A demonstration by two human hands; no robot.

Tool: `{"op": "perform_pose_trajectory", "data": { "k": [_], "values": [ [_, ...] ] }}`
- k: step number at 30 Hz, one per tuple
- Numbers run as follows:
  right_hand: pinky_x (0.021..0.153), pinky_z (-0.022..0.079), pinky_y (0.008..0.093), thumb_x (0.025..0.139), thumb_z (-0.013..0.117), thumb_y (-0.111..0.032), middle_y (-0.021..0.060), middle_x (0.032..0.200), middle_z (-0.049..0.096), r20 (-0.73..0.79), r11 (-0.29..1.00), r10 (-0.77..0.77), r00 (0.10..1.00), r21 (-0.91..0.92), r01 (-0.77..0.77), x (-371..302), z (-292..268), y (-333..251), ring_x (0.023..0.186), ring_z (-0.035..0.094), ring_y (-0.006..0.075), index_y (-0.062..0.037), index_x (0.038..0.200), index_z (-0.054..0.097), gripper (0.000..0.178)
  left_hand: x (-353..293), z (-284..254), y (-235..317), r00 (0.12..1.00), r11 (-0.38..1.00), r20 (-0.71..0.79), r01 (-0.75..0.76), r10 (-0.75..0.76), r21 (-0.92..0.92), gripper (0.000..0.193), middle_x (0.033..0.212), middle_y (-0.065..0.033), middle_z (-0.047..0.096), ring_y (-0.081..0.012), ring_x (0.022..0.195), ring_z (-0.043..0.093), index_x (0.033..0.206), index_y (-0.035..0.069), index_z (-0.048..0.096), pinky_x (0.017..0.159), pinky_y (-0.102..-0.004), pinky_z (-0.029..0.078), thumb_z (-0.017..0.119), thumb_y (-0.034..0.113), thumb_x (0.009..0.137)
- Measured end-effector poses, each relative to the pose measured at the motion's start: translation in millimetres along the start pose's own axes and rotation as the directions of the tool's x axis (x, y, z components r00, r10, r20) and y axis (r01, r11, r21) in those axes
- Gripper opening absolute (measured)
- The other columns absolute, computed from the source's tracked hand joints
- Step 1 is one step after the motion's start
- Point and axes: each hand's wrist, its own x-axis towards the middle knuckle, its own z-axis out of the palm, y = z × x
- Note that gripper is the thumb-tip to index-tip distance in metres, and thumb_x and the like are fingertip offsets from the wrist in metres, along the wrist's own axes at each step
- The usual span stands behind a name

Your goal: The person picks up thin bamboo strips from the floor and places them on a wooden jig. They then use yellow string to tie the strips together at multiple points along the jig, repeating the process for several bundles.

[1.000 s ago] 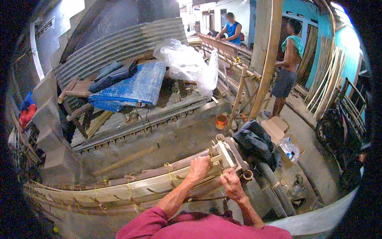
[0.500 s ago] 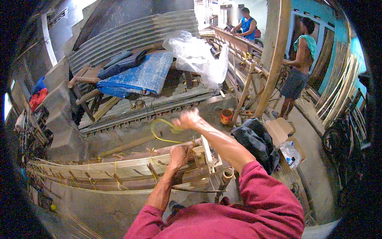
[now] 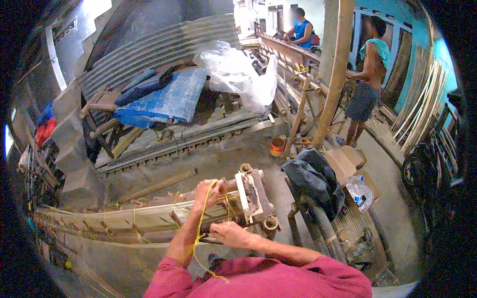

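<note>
Above the concrete floor (image 3: pixel 268 165), at the right end of a long bamboo frame (image 3: pixel 154 217), the left hand (image 3: pixel 206 193) pinches yellow string (image 3: pixel 199 223); the right hand (image 3: pixel 231 234) is curled, its grip unclear.

Between the bamboo frame (image 3: pixel 154 218) and the black cloth (image 3: pixel 315 184), a strip of floor (image 3: pixel 276 169) leaves room to pass. The frame's wooden end piece (image 3: pixel 256 193) blocks the way ahead and right of the right hand (image 3: pixel 231 234) (a yellow strap (image 3: pixel 199 226) hangs between the forearms (image 3: pixel 184 238)).
</note>
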Motion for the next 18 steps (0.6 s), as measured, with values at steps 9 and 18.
{"op": "perform_pose_trajectory", "data": {
  "k": [9, 18],
  "values": [
    [0.055, 0.043, 0.0437, 0.077, 0.052, -0.015, 0.0156, 0.059, 0.053, -0.028, 0.975, 0.049, 0.998, -0.217, -0.054, -19, 9, 14, 0.059, 0.055, 0.035, -0.003, 0.075, 0.047, 0.013, 82, 52, -25, 0.89, 0.872, 0.355, 0.396, -0.288, -0.287, 0.034, 0.055, -0.0052, 0.057, -0.0125, 0.051, 0.052, 0.063, 0.005, 0.062, 0.048, -0.0312, 0.041, 0.054, 0.034, 0.078],
    [0.057, 0.045, 0.0429, 0.076, 0.052, -0.018, 0.0143, 0.066, 0.056, 0.399, 0.983, -0.144, 0.905, -0.048, 0.178, -7, 103, 10, 0.065, 0.057, 0.0334, -0.0037, 0.073, 0.05, 0.015, 92, -106, -98, 0.891, 0.249, 0.244, 0.354, -0.384, -0.901, 0.027, 0.062, -0.0017, 0.054, -0.0078, 0.049, 0.047, 0.082, 0.003, 0.057, 0.043, -0.0193, 0.038, 0.044, 0.026, 0.089]
  ]
}}
